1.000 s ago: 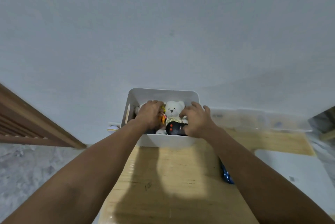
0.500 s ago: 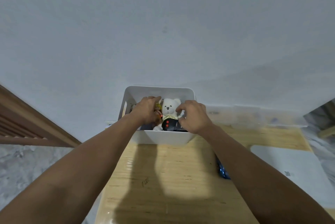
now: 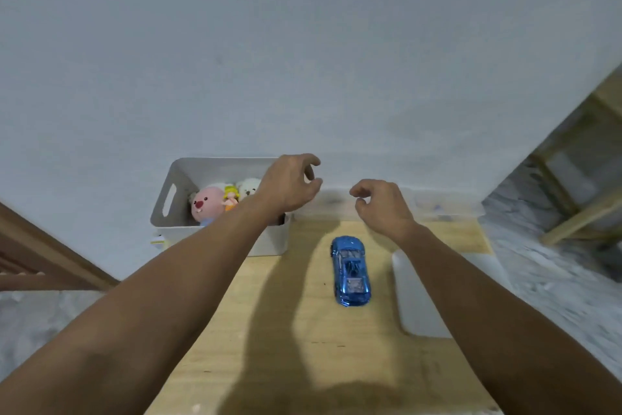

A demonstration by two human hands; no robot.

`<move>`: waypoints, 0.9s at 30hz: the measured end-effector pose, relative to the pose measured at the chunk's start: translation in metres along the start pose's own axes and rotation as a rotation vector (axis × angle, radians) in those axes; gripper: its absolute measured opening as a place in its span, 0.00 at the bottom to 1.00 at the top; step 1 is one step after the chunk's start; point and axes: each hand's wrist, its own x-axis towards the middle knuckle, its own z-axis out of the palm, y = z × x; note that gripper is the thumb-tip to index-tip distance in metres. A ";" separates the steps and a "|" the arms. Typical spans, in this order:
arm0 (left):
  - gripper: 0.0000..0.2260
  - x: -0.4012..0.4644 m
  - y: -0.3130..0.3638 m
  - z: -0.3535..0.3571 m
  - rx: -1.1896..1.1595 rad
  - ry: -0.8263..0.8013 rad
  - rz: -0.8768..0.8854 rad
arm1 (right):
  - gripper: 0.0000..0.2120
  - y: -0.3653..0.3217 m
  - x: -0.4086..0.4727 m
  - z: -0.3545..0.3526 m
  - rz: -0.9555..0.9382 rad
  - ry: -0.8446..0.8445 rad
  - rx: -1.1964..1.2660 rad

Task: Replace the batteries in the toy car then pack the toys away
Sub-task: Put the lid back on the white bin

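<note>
Both of my hands hang in the air, holding nothing, fingers loosely curled. Left hand [image 3: 290, 184] hovers over the right end of the white bin [image 3: 175, 199]; right hand [image 3: 382, 204] is just beside it at three o'clock. Blue toy car [image 3: 350, 270] lies on the wooden table [image 3: 269, 330], at six o'clock from my right hand, apart from it. Inside the bin sit a pink plush [image 3: 206, 206], a small yellow-haired doll [image 3: 231, 196] and a white bear [image 3: 249, 186].
</note>
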 end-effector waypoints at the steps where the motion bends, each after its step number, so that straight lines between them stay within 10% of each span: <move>1: 0.16 -0.001 0.015 0.008 -0.008 -0.017 0.011 | 0.14 0.015 -0.005 -0.009 0.015 0.007 -0.014; 14: 0.28 -0.059 0.126 0.187 -0.017 -0.530 -0.315 | 0.12 0.219 -0.099 -0.082 0.312 -0.057 -0.056; 27: 0.31 -0.093 0.159 0.262 -0.050 -0.582 -0.600 | 0.31 0.290 -0.154 -0.095 0.542 -0.224 -0.138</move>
